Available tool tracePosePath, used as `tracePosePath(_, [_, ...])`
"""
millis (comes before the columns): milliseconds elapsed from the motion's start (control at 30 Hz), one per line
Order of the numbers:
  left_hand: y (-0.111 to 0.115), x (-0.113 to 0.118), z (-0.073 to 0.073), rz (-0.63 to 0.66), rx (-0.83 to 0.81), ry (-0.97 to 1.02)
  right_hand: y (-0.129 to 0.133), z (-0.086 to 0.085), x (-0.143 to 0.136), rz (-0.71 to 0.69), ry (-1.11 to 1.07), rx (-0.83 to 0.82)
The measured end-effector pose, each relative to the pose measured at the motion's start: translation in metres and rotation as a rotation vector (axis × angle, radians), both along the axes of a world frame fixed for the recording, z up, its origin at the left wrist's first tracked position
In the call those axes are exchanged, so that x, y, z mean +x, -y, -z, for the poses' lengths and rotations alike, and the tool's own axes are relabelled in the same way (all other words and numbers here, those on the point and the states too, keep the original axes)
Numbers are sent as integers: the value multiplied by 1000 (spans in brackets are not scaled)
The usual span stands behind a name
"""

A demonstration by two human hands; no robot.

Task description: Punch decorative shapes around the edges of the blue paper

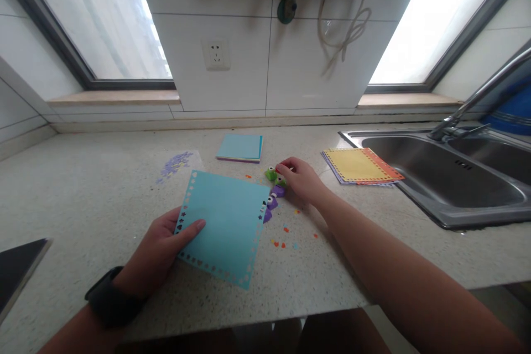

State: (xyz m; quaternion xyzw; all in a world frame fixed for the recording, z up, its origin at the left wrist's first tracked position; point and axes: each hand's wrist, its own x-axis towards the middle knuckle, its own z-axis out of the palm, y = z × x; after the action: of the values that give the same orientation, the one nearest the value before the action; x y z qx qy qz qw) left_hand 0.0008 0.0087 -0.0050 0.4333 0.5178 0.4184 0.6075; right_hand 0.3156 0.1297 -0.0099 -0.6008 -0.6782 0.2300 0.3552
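A light blue square sheet (pixel 226 221), with small shapes punched along its left, bottom and part of its right edge, is in my left hand (pixel 166 240), thumb on top and fingers beneath. My right hand (pixel 301 178) is closed at the green figures (pixel 271 174) with white eyes, its fingertips pinched by a small red bit. Purple figures (pixel 269 210) with eyes lie just below the green ones, beside the sheet's right edge. Orange and blue paper bits (pixel 283 245) are scattered on the counter nearby.
A stack of blue sheets (pixel 239 147) lies at the back. Yellow and orange punched sheets (pixel 354 165) sit beside the steel sink (pixel 440 177). Purple paper bits (pixel 176 165) are heaped at left; a dark flat object (pixel 20 268) lies at the far left.
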Motion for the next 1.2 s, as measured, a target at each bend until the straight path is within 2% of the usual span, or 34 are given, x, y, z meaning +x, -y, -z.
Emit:
tracePosePath(233, [0, 0, -1, 28, 52, -65, -4, 2, 5, -31, 130, -84])
tracePosePath(600, [-1, -1, -4, 50, 87, -90, 1, -7, 3, -120, 335, -89])
tracePosePath(900, [0, 3, -5, 127, 153, -158, 1, -4, 0, -84, 408, -17])
tracePosePath(1033, [-3, 1, -2, 152, 188, -225, 9, -9, -6, -55, 361, 146])
tracePosePath(1133, [-6, -3, 2, 179, 191, -256, 23, -18, -13, -192, 218, 320])
tracePosePath(1200, [-7, -5, 4, 180, 190, -259, 33, -23, -19, -361, 125, 320])
